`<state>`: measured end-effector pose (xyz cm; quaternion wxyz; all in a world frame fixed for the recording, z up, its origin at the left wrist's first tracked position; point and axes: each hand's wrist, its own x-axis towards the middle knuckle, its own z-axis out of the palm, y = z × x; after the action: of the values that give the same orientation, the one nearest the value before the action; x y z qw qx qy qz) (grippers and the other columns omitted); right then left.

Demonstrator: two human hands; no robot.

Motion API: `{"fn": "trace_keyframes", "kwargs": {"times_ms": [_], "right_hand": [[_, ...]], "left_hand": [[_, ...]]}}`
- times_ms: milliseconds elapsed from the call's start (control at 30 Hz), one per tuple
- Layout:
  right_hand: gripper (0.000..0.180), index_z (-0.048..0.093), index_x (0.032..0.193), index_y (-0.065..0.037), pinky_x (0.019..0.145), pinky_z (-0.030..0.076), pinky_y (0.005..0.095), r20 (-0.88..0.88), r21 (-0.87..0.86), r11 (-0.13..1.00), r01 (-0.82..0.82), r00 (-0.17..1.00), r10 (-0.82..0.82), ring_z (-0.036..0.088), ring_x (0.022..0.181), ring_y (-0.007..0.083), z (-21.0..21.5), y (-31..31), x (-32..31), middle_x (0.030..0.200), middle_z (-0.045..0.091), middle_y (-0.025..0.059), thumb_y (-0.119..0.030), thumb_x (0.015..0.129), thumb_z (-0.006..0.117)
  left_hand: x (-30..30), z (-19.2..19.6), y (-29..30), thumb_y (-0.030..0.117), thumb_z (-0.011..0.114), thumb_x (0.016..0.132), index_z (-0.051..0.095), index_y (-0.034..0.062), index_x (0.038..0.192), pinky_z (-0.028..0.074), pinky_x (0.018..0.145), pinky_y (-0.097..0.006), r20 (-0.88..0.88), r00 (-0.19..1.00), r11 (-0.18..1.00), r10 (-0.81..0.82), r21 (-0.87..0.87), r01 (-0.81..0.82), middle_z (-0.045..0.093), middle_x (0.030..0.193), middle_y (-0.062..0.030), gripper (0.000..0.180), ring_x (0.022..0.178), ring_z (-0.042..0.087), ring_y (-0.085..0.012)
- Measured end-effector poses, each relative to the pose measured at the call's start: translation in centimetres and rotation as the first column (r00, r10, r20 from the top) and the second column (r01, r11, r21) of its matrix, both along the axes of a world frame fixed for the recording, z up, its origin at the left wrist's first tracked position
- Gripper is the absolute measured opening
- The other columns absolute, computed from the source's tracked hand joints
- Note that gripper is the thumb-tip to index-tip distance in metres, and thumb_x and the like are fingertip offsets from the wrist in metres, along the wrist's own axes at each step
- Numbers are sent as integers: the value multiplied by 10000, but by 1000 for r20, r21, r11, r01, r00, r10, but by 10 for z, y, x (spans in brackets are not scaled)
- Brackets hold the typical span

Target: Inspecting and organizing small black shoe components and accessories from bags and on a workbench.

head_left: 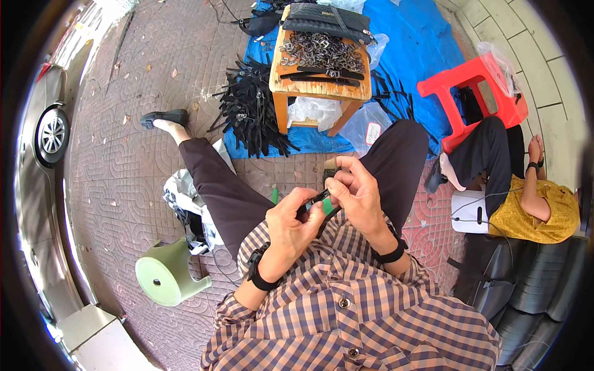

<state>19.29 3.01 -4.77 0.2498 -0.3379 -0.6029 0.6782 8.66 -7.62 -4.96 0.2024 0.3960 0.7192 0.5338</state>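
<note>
My left hand (pixel 287 224) and my right hand (pixel 359 199) are close together above my lap. Between them is a narrow black strap (pixel 319 198), pinched by the thumb and fingers of each hand. Much of the strap is hidden by the fingers, and I cannot make out whether a buckle is on it. Beyond my hands stands a wooden stool (pixel 279 86) with a heap of metal buckles (pixel 322 52) on top. Black straps (pixel 325 76), one with a buckle, lie along its near edge. Behind the buckles rests a black quilted bag (pixel 328 22).
A big bundle of black straps (pixel 253 111) lies left of the wooden stool, on a blue sheet (pixel 408 31). To the right are a red plastic stool (pixel 458 73) and a seated person in a yellow top (pixel 532 213). A green stool (pixel 167 272) lies tipped at left.
</note>
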Motion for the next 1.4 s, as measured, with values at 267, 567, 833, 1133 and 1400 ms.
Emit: {"fn": "trace_keyframes", "kwargs": {"times_ms": [267, 567, 833, 1133, 1400], "right_hand": [[188, 585, 1068, -9, 572, 461, 261, 54, 281, 957, -68, 997, 55, 559, 631, 92, -4, -7, 3, 736, 630, 77, -101, 906, 613], [243, 537, 1119, 1, 527, 372, 202, 38, 72, 997, -19, 999, 16, 438, 602, 20, 0, -12, 1, 630, 536, -1, -88, 907, 616], [272, 506, 1165, 8, 513, 364, 168, 21, 113, 993, 19, 1000, -21, 456, 611, 7, -2, -16, -1, 819, 626, 32, -88, 930, 603], [284, 503, 1145, 12, 488, 349, 200, 3, 49, 997, 65, 998, -65, 425, 565, 18, -5, -17, -1, 621, 524, -10, -110, 916, 619], [260, 549, 1100, 9, 520, 390, 199, 13, -45, 997, -68, 998, 69, 478, 589, 36, 0, -6, 2, 659, 536, -11, -139, 907, 642]], "left_hand": [[-2, -2, -2, 45, 707, 744, 611, 20, 867, 416, 528, -234, 113, 982, 986, -149, -55, 156, 519, 610, -32, 158, 538, 462, -96], [6, -7, -7, 98, 753, 731, 622, 51, 825, 410, 468, -234, -50, 999, 1000, -21, 21, 22, 562, 581, -40, 169, 475, 500, -85], [6, -11, -10, 73, 749, 729, 628, 32, 865, 488, 541, -236, -92, 996, 1000, -10, 7, 11, 626, 648, -77, 187, 574, 638, -124], [6, -12, -9, 50, 721, 739, 598, 22, 906, 490, 518, -294, -145, 988, 996, -58, 62, 68, 642, 738, -119, 209, 588, 638, -226], [-12, -19, -12, 117, 603, 907, 595, 29, 926, 334, 427, -193, 806, 560, 976, -189, 92, 197, 603, 655, -30, 90, 476, 479, -56]]}}
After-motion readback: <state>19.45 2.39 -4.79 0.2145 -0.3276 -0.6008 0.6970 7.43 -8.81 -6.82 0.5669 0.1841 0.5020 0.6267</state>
